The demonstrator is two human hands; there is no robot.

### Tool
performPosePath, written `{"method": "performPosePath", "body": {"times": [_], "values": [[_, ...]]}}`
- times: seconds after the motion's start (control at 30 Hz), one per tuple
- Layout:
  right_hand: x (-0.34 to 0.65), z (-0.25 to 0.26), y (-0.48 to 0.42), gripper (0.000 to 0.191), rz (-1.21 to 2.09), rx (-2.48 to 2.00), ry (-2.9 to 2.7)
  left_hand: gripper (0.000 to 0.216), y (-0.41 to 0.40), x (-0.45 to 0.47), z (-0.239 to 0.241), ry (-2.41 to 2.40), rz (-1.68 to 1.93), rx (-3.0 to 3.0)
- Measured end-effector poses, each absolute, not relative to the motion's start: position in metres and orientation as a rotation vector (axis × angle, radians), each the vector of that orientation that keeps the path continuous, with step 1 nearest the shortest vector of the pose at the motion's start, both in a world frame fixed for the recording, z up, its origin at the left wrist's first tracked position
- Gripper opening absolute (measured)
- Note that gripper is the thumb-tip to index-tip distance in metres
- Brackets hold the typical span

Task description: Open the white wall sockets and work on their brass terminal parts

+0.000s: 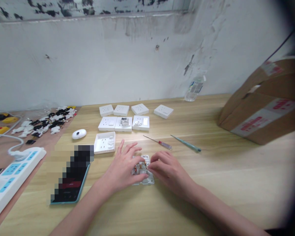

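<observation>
In the lower centre of the frame, my left hand [124,165] is spanning a small socket part [142,171] on the desk [236,164], thumb and forefinger standing apart over it and the other fingers lifting clear, probably to steady it without blocking the inside. The part is lying with its metal strips facing up, which is likely giving access to them. My right hand [168,168] is working at its right edge with the grip drawn together at the fingertips; I can't make out whether they are pinching something small. Nor can I judge how firmly the left grip is holding.

Two screwdrivers, a clear-handled one [158,142] and a teal one [186,143], are lying just beyond, seemingly within easy reach. A white cover [104,143] is sitting hollow side up left of centre, and finished-looking sockets [121,110] are standing in rows behind, perhaps set back to free the working spot.

The pale wood-grain desk is running up to a scuffed, stained wall [100,59]. A phone [75,183] and a power strip [17,173] are filling the lower left, loose black and white pieces [46,121] are heaping behind them, a bottle [195,87] is leaning near the wall, and a cardboard box [267,108] is occupying the right.
</observation>
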State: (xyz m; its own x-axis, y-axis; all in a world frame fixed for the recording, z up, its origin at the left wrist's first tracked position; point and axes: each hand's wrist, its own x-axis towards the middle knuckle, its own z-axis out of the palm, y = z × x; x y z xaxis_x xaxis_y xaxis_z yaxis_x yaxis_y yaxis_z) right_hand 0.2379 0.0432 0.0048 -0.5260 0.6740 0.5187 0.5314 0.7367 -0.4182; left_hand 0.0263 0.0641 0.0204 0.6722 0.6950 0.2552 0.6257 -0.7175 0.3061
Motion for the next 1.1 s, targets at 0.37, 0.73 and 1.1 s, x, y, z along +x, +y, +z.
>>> {"method": "performPosePath", "body": {"times": [0.37,0.73,1.1], "values": [[0.2359,0.0075,0.0422,0.009,0.227,-0.894,-2.308,0.035,0.0641,0.0268,0.0214,1.081,0.531,2.683],[0.2332,0.0069,0.0414,0.012,0.192,-0.903,-2.328,0.035,0.0641,0.0266,0.0209,1.075,0.524,2.674],[0.2326,0.0047,0.04,0.013,-0.132,-0.91,-2.414,0.035,0.0638,0.0271,0.0217,1.074,0.537,2.675]]}}
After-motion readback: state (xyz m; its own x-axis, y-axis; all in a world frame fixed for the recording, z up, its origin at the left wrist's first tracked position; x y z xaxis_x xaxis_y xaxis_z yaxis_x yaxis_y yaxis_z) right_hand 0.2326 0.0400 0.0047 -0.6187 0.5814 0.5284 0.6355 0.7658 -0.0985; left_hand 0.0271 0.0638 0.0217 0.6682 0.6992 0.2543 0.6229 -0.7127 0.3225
